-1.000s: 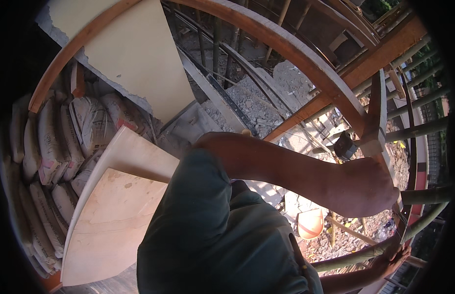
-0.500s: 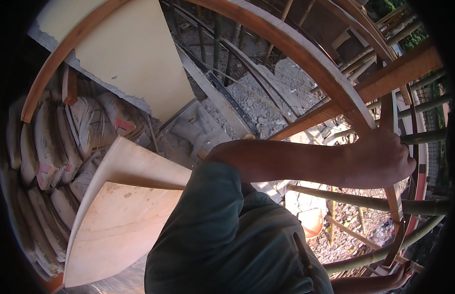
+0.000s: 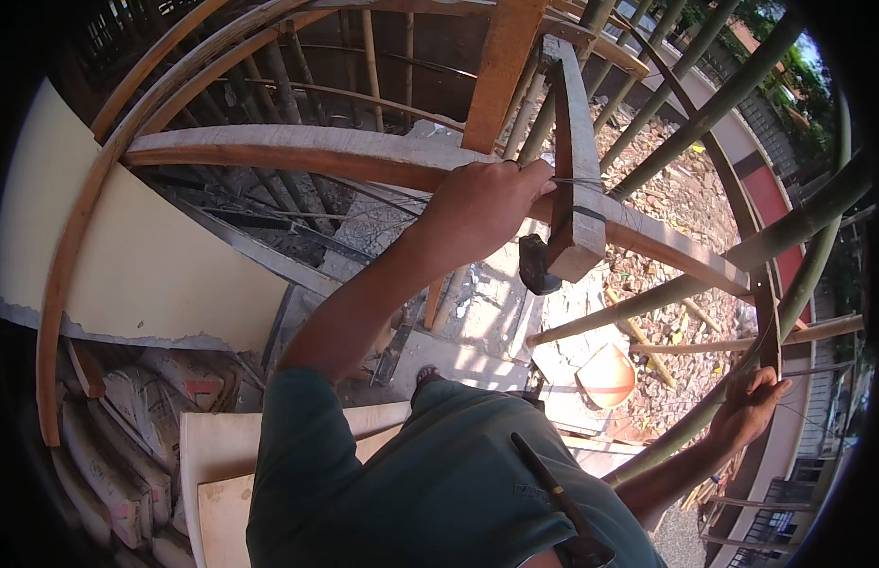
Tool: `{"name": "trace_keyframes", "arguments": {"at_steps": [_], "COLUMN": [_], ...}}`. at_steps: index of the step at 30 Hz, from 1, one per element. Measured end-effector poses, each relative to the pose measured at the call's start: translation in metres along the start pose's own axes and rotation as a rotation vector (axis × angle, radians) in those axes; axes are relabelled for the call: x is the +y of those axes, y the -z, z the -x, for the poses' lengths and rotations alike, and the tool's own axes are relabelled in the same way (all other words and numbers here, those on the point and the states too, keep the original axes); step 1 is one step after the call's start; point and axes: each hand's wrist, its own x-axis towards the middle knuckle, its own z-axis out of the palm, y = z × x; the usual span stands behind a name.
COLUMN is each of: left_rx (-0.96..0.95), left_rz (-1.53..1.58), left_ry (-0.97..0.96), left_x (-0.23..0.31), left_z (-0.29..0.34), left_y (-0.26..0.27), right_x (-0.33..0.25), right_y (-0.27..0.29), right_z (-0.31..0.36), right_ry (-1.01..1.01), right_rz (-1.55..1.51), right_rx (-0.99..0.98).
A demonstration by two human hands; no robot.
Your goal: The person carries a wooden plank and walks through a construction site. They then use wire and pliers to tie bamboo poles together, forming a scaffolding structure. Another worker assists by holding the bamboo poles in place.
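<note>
My left hand (image 3: 482, 213) is closed over the long wooden beam (image 3: 316, 156), with its fingertips beside a thin wire (image 3: 579, 180) that runs round the joint. There the beam meets a squared wooden post (image 3: 574, 133). A dark band circles the post's near end. Just below hangs a black, rounded object (image 3: 537, 265); its kind is unclear. At the right, my right hand (image 3: 747, 402) wraps round a narrow, curved-looking wooden strip (image 3: 767, 327) next to a green bamboo pole (image 3: 807, 284). My left palm and part of the beam under it are hidden.
Bamboo poles (image 3: 709, 114) cross beyond the frame. Rubble (image 3: 662, 199) covers the ground, with an orange basin-like object (image 3: 608, 376) on it. At left stand a cream wall panel (image 3: 127, 246), stacked sacks (image 3: 108, 473) and plywood sheets (image 3: 217, 445). A dark stick-like tool (image 3: 543, 469) lies against my shirt.
The view has swung toward the right. My left hand has gone from the wood at the right to the beam by the wired joint. My right hand has come up onto the strip.
</note>
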Motion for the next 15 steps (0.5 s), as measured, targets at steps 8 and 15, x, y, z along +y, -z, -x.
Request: {"name": "trace_keyframes", "arguments": {"at_steps": [8,15], "left_rx": [0.027,0.101], "left_rz": [0.141,0.275], "left_ry": [0.084,0.052], "left_x": [0.000,-0.013], "left_z": [0.008,0.010], "left_y": [-0.001,-0.010], "right_x": [0.084,0.121], "right_y": [-0.142,-0.201], "right_z": [0.012,-0.002], "right_ry": [0.079,0.042], "right_rz": [0.146,0.353], "right_rx": [-0.317,-0.455]}}
